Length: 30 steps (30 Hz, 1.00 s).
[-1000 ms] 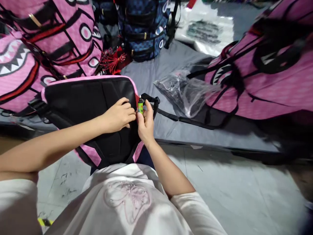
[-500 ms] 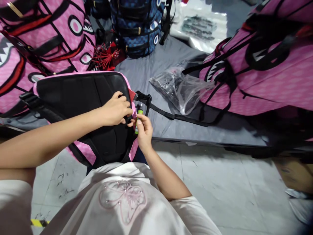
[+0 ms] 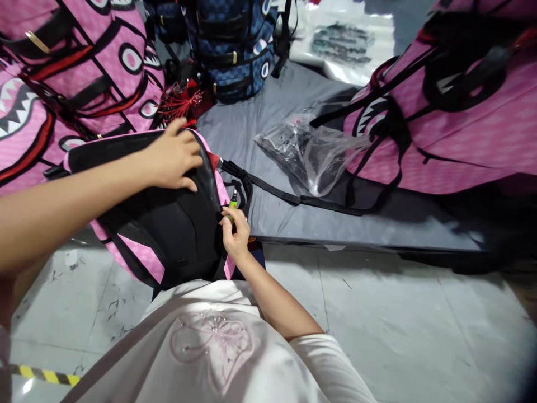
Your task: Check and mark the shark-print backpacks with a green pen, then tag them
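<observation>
A padded black-and-pink fabric backpack (image 3: pixel 172 224) is leaning near left, looking soft, best gripped along its rim (image 3: pixel 220 186); the splayed left hand (image 3: pixel 175 158) is resting on it, the right hand (image 3: pixel 236 235) pinching a slim green tube (image 3: pixel 233 201).

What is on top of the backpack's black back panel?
The left hand appears to rest on the black back panel; its forearm crosses above. The surface beneath is hidden.

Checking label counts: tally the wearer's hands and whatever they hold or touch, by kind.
Hands: 2 (left hand, right hand)
Pink-edged black backpack: 1
Green tube: 1
Total: 4
</observation>
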Each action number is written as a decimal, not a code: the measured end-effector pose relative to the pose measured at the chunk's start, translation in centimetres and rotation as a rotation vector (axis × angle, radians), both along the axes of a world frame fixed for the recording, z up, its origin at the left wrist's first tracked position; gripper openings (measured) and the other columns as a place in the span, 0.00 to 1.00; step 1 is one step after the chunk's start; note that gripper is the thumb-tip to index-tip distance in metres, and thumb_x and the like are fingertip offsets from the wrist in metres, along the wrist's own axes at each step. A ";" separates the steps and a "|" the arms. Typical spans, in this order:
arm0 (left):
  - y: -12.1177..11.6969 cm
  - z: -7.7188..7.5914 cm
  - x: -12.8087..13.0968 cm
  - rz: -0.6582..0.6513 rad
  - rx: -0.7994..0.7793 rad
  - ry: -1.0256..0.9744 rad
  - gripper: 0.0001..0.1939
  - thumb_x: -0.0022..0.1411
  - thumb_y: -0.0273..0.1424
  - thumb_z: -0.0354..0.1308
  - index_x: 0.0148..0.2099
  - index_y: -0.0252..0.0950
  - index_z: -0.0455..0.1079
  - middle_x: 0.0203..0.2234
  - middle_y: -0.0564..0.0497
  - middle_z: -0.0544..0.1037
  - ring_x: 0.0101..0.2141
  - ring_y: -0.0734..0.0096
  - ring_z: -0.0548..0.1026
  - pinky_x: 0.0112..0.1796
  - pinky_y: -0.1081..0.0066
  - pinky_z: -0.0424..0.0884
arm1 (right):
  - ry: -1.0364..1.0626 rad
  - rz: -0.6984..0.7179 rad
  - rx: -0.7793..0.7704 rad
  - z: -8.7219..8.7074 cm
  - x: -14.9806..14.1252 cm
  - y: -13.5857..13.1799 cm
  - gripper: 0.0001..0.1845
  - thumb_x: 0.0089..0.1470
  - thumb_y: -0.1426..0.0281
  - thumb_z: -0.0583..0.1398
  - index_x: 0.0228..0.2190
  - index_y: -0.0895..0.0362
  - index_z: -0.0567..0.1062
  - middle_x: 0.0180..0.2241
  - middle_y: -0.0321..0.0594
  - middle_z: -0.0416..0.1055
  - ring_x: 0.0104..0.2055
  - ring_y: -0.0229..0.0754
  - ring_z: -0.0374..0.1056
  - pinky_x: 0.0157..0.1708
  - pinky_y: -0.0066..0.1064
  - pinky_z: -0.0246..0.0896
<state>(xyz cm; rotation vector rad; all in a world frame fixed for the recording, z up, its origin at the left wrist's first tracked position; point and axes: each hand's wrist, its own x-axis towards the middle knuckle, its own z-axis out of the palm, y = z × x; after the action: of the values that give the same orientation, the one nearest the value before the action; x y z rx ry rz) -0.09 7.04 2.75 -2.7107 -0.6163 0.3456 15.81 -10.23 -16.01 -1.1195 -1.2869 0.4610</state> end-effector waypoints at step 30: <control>-3.9 -2.9 -1.2 0.050 -0.097 -0.040 0.26 0.56 0.52 0.68 0.43 0.34 0.77 0.38 0.45 0.80 0.44 0.55 0.74 0.58 0.46 0.64 | 0.206 0.329 -0.092 2.4 1.8 0.0 0.24 0.69 0.62 0.52 0.63 0.52 0.63 0.51 0.47 0.77 0.53 0.46 0.76 0.55 0.46 0.70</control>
<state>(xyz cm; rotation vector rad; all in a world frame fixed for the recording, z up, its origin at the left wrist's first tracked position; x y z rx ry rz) -1.33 3.19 -0.14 -2.8051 -0.6962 0.3426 17.65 -10.25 -13.63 -0.9098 -1.2799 0.8662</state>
